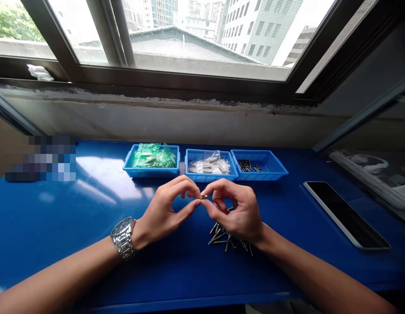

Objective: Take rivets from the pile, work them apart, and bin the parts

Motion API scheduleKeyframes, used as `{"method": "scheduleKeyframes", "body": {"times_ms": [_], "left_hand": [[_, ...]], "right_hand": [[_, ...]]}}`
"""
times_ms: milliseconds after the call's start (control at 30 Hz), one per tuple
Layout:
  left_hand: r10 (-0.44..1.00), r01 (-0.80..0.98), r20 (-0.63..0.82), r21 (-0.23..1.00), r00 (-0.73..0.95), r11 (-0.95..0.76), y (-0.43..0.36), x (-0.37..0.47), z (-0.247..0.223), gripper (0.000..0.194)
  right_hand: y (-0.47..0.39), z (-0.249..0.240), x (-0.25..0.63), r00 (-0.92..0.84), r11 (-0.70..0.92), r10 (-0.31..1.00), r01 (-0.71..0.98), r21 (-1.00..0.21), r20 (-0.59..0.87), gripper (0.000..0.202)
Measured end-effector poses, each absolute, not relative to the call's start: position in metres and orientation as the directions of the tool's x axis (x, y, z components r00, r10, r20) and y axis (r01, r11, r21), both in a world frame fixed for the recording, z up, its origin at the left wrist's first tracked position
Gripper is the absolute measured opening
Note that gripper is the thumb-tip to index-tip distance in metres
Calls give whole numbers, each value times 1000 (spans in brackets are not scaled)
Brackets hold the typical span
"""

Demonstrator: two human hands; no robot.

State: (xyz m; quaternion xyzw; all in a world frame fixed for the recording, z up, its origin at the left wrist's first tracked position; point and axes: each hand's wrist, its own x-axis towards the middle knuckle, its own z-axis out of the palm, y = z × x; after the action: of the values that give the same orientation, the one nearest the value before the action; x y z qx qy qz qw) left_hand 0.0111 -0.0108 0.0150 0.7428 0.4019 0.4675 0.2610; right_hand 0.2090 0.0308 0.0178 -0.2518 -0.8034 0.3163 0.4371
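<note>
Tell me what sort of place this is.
Likely a small-parts assembly bench by a window: blue bins of bagged parts on a blue table, loose pins, and both hands pinching one tiny part.

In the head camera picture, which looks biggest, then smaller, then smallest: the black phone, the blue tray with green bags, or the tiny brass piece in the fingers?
1. Phone, though it lies nearer.
2. Tray.
3. Brass piece, pinched by both hands.

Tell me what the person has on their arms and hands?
Both forearms are bare, with no sleeves showing and no gloves. The left hand has a shiny silver metal wristwatch with a link band at its wrist. The right hand wears nothing, no rings that can be seen.
</note>
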Motion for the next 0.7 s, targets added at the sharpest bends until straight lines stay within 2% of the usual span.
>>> {"method": "scheduleKeyframes", "body": {"times_ms": [133, 267, 367, 500, 600, 700], "left_hand": [[843, 341, 460, 773, 280, -535, -11, 12, 15, 1], [843, 384, 502, 752, 192, -535, -11, 11, 16, 4], [822, 405, 551, 725, 143, -556, -11, 10, 15, 5], [828, 408, 539, 728, 158, -552, -13, 9, 13, 4], [868, 409, 478, 770, 138, -489, -14, 8, 12, 11], [886, 407, 440, 789, 150, -460, -13, 8, 11, 13]], "right_hand": [[30, 19, 209, -513, 685, 665, 129, -717, 543, 11], [33, 21, 211, -509, 662, 690, 156, -733, 515, 11], [35, 20, 210, -571, 654, 682, 194, -731, 458, 9], [43, 25, 214, -632, 742, 605, 226, -631, 484, 9], [58, 39, 231, -590, 800, 591, 344, -492, 550, 9], [82, 55, 262, -421, 691, 709, 574, -439, 565, 10]]}}
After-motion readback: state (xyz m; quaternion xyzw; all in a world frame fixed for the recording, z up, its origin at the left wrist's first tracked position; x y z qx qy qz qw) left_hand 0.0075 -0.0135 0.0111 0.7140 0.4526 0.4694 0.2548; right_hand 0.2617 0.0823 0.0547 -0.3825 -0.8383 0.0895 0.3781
